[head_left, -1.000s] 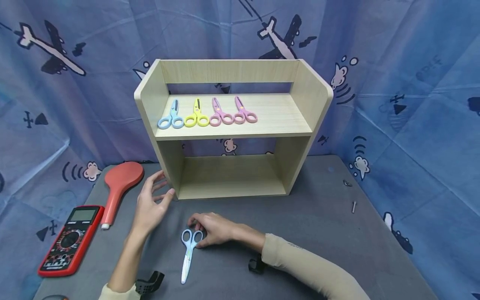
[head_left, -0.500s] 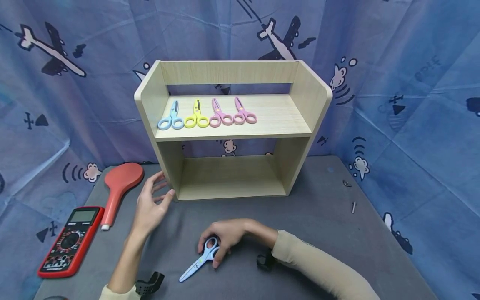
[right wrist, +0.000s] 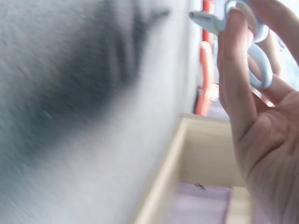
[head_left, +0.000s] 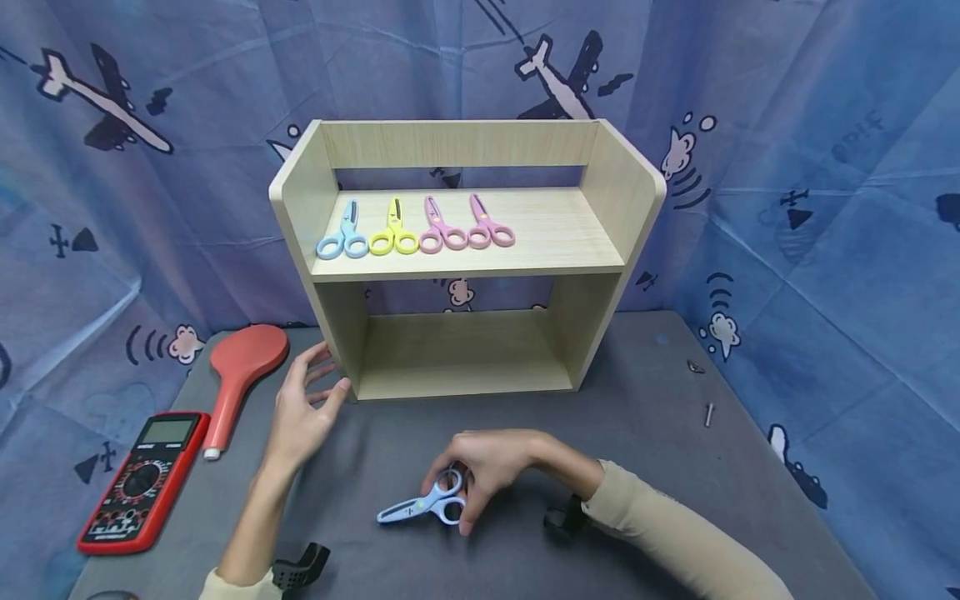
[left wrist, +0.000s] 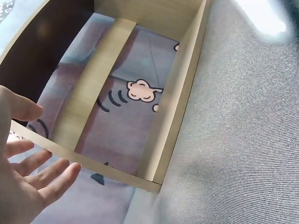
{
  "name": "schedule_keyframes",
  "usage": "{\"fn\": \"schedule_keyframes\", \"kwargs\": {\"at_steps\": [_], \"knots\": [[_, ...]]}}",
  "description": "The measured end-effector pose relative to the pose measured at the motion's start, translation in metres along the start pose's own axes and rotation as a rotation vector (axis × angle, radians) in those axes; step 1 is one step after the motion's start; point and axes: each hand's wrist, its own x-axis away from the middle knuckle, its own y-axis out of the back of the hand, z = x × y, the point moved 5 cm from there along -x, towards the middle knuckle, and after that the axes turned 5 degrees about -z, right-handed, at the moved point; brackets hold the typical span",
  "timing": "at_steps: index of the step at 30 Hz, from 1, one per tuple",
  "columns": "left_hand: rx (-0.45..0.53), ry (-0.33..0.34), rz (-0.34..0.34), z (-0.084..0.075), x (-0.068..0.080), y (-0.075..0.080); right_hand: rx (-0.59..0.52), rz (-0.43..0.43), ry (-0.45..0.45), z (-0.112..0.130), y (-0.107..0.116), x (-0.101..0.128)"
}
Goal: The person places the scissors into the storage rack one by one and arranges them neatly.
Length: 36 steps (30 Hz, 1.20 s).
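Observation:
My right hand (head_left: pixel 480 471) grips the loops of small light blue scissors (head_left: pixel 420 506) just above the grey table, blades pointing left. In the right wrist view the fingers (right wrist: pixel 233 70) curl around the scissors' handle (right wrist: pixel 259 51). My left hand (head_left: pixel 303 408) rests open beside the lower left corner of the wooden shelf (head_left: pixel 300 192), fingers spread; the left wrist view shows the open palm (left wrist: pixel 28 182) by the shelf's edge (left wrist: pixel 173 121). On the upper shelf board lie blue (head_left: pixel 343 233), yellow (head_left: pixel 393 231) and two pink scissors (head_left: pixel 465 227) in a row.
A red brush-like paddle (head_left: pixel 238 371) and a red multimeter (head_left: pixel 142 479) lie at the table's left. Small screws (head_left: pixel 707 412) sit at the right. Black wrist mounts (head_left: pixel 300 567) show near the forearms. A blue printed cloth (head_left: pixel 825 208) hangs behind.
My right hand has slid right with the light blue scissors and turned them, so the blades now point left instead of toward me. My left hand has stayed put.

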Motion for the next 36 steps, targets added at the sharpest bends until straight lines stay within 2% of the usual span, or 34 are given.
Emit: {"fn": "schedule_keyframes", "kwargs": {"at_steps": [6, 14, 18, 20, 23, 26, 30, 36], "knots": [[-0.001, 0.008, -0.003, 0.0, -0.001, 0.0, 0.066, -0.248, 0.074, 0.035, 0.037, 0.03], [0.009, -0.004, -0.005, 0.0, 0.0, 0.0, 0.127, -0.633, 0.225, 0.087, 0.104, 0.084], [0.023, -0.001, -0.004, 0.0, 0.0, 0.0, 0.183, -0.835, 0.249, 0.101, 0.14, 0.109], [0.031, 0.002, -0.002, 0.0, 0.0, 0.0, 0.218, -0.945, 0.214, 0.103, 0.16, 0.119], [0.038, 0.003, 0.0, 0.001, 0.001, -0.001, 0.267, -1.101, 0.099, 0.101, 0.188, 0.131], [0.038, 0.002, 0.0, 0.001, 0.001, -0.001, 0.31, -1.201, -0.023, 0.094, 0.209, 0.135], [0.039, -0.001, -0.006, 0.001, 0.001, -0.001, 0.384, -1.248, -0.152, 0.083, 0.228, 0.134], [0.039, -0.005, -0.011, 0.001, 0.0, -0.001, 0.426, -1.243, -0.271, 0.064, 0.244, 0.132]]}}
